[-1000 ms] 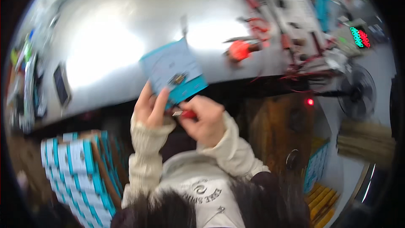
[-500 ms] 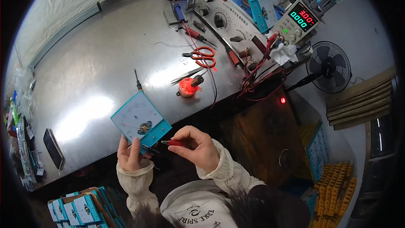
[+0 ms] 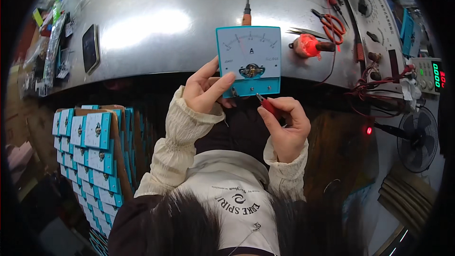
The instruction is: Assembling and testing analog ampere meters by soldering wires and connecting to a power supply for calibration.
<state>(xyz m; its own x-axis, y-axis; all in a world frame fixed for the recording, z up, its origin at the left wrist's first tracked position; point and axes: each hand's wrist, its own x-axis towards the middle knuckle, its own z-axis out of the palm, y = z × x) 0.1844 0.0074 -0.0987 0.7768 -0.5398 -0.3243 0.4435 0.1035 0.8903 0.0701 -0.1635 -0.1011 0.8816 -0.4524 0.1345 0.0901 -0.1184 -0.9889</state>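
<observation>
Two hands meet at the table's near edge: the left hand [image 3: 204, 90] grips a teal-framed analog panel meter [image 3: 249, 59] by its lower left corner, face up and upright, while the right hand [image 3: 284, 125] pinches a red-handled probe [image 3: 268, 105]. Its tip points up-left, just under the meter's bottom edge. Whether tip and terminal touch is too small to tell.

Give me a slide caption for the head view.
Left hand holds a teal panel meter; right hand brings a red clip to its lower edge.
</observation>
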